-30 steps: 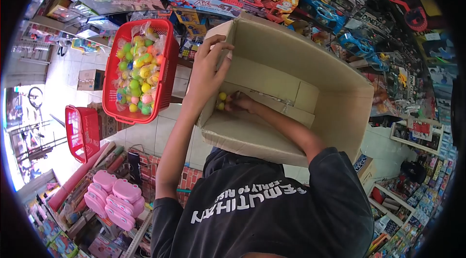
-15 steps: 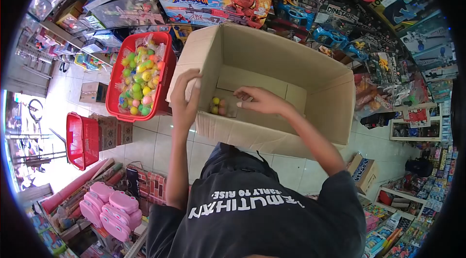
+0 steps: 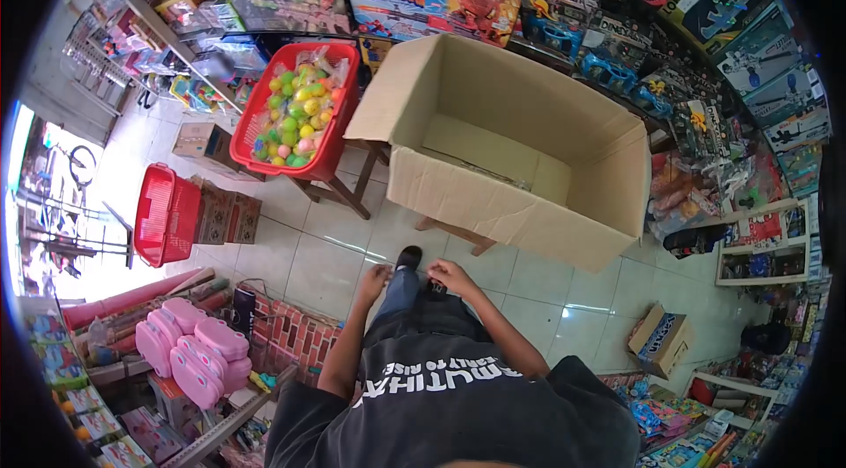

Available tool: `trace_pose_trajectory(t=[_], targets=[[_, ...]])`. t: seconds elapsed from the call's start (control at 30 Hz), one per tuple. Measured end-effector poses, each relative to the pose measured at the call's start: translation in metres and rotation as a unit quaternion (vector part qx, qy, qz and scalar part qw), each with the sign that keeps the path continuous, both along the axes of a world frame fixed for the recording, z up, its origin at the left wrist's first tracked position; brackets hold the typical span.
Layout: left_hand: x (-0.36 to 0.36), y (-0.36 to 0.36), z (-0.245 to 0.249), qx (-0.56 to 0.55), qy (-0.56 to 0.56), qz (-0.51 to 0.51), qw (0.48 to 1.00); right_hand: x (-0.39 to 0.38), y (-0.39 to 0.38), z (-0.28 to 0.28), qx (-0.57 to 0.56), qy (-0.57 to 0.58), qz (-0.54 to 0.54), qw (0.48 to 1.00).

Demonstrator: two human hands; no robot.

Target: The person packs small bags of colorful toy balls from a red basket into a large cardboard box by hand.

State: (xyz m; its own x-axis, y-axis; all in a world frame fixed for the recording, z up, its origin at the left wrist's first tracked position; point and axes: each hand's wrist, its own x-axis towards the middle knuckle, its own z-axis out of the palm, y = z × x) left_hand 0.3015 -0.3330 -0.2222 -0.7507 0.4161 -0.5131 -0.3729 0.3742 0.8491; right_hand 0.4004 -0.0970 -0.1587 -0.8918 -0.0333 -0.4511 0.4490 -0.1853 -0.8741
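Observation:
Both hands are low in front of my body, apart from each other. My left hand has its fingers bent; whether it holds anything is too small to tell. Curled fingers show on my right hand, near the dark trousers, and what they hold, if anything, is hidden. Ahead of both hands is a large open cardboard box, its inner floor partly visible. To its left, a red basket full of bagged colourful balls rests on a wooden stool.
A second red basket stands by brown cartons at the left. Pink cases lie lower left. Boxed toys line the back. A small open carton is on the floor at right.
Both hands have left the cardboard box and come down toward my body. The view has shifted, so the box and baskets sit differently. The ball packet seen inside the box is out of sight.

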Motion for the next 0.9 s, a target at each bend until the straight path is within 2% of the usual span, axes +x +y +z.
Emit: trace_pose_trajectory(t=[0.03,0.1,0.13,0.2,0.27,0.33,0.43,0.53,0.6,0.63,0.73,0.8,0.87,0.9], targets=[[0.006,-0.018,-0.021,-0.001,0.005,0.005,1.000,0.008,-0.003,-0.023,0.042,-0.020,0.016,0.999],[0.015,-0.046,-0.052,-0.181,0.118,-0.145,0.966,0.027,0.002,-0.056,0.089,-0.063,0.029,0.994],[0.020,-0.057,-0.060,-0.179,0.121,-0.140,0.966,0.037,0.005,-0.071,0.094,-0.087,0.026,0.991],[0.024,-0.075,-0.068,-0.150,0.049,-0.046,0.986,0.058,0.014,-0.109,0.143,-0.208,0.033,0.967],[0.020,-0.089,-0.050,-0.132,0.026,-0.018,0.991,0.071,0.019,-0.110,0.184,-0.290,0.046,0.938],[0.013,-0.110,-0.042,-0.141,-0.031,0.038,0.989,0.081,0.020,-0.120,0.131,-0.326,-0.006,0.936],[-0.007,-0.148,-0.050,-0.139,-0.001,0.029,0.990,0.063,0.004,-0.105,0.123,-0.328,-0.053,0.935],[-0.036,-0.179,-0.038,-0.157,0.026,0.012,0.987,0.029,-0.029,-0.096,0.114,-0.309,-0.113,0.937],[-0.054,-0.199,-0.023,-0.155,-0.064,0.012,0.986,-0.006,-0.054,-0.100,0.142,-0.280,-0.097,0.945],[-0.063,-0.209,-0.023,-0.155,-0.066,0.012,0.986,-0.025,-0.067,-0.098,0.170,-0.252,-0.080,0.949],[-0.097,-0.228,-0.022,-0.139,-0.021,0.063,0.988,-0.092,-0.107,-0.081,0.163,-0.164,-0.084,0.969],[-0.120,-0.231,-0.018,-0.058,0.088,0.072,0.992,-0.137,-0.126,-0.066,0.172,-0.084,-0.068,0.979],[-0.144,-0.221,0.006,-0.040,0.161,0.063,0.984,-0.178,-0.138,-0.054,0.168,0.025,-0.052,0.984],[-0.155,-0.213,0.030,-0.027,0.172,0.057,0.983,-0.196,-0.143,-0.028,0.163,0.075,-0.050,0.983]])
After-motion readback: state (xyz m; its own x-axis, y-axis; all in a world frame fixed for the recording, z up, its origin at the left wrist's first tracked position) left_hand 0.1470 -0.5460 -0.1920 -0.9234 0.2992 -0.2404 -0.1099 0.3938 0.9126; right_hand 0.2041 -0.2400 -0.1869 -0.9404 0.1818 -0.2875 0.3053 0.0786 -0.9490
